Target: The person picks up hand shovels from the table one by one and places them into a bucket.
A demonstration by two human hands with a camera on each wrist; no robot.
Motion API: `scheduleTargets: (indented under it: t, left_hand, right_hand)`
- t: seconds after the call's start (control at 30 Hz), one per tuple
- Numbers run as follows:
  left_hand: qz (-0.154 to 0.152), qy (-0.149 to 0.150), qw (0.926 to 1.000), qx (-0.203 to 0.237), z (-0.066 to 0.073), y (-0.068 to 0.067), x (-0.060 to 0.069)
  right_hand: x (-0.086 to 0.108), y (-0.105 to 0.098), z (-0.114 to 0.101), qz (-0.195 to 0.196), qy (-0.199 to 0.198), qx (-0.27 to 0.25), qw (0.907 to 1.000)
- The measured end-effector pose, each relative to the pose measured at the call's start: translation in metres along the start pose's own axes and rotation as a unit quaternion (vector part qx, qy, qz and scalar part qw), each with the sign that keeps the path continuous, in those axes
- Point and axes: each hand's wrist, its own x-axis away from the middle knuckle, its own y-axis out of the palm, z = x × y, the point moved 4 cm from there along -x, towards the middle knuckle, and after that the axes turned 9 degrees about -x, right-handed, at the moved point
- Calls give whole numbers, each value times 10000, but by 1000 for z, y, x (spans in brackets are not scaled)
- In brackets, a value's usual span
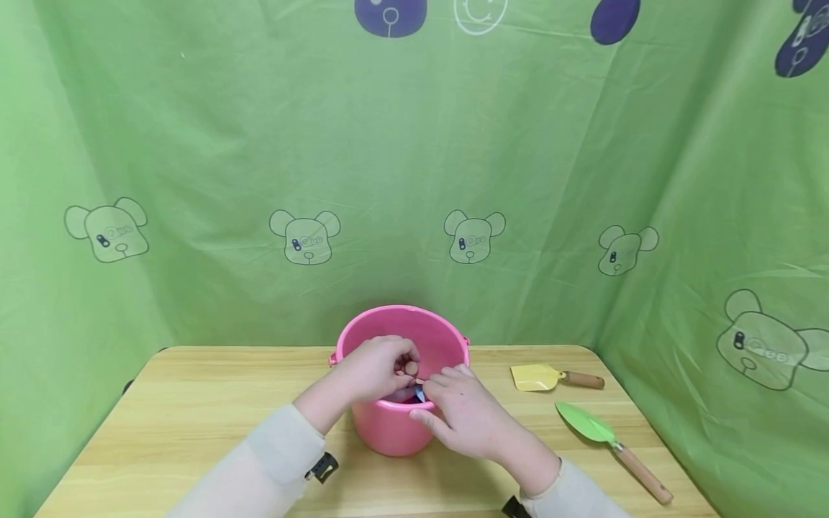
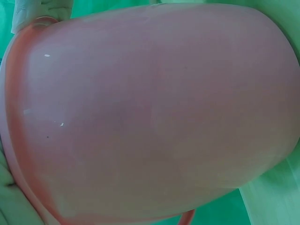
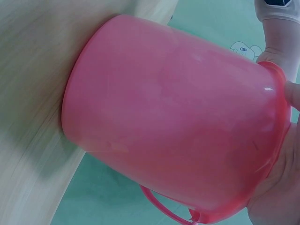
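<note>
A pink bucket (image 1: 395,432) stands upright on the table, its body filling much of both wrist views. My left hand (image 1: 378,367) reaches over its rim, and the curled fingers pinch the round end of a wooden handle (image 1: 411,368) inside. My right hand (image 1: 469,410) lies over the near right rim, its thumb outside and its other fingers bent into the bucket. Those fingertips are hidden, near a blue-grey pointed piece (image 1: 419,393). In the right wrist view the thumb (image 3: 293,96) is against the rim. Most of the bucket's contents are out of sight.
On the right side of the wooden table (image 1: 194,432) lie a yellow flat shovel (image 1: 536,378) and a green pointed trowel (image 1: 586,423), both with wooden handles. Green curtains (image 1: 388,144) with bear prints enclose the table at the back and sides.
</note>
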Motion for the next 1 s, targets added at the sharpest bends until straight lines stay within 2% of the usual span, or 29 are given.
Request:
scheduleTargets:
  t: [0.3,0.5,0.7,0.87,1.0]
  left_hand:
    - [44,-47,9999,81,-3,1,0]
    - [67,-22,9992,398,-4,1,1]
    - [329,78,9986,412,-4,-2,3]
    - [521,17,9972,529,-5,-3,6]
    - [858,-32,9937,721,-7,-2,10]
  right_hand:
    - [-1,1,0,24,-18,9,10000]
    - [-1,1,0,27,-47,27,10000]
    - [0,0,1,-11,-1,54,10000]
    - [0,0,0,-57,45,34,10000]
    - [0,1,0,-84,57,28,9999]
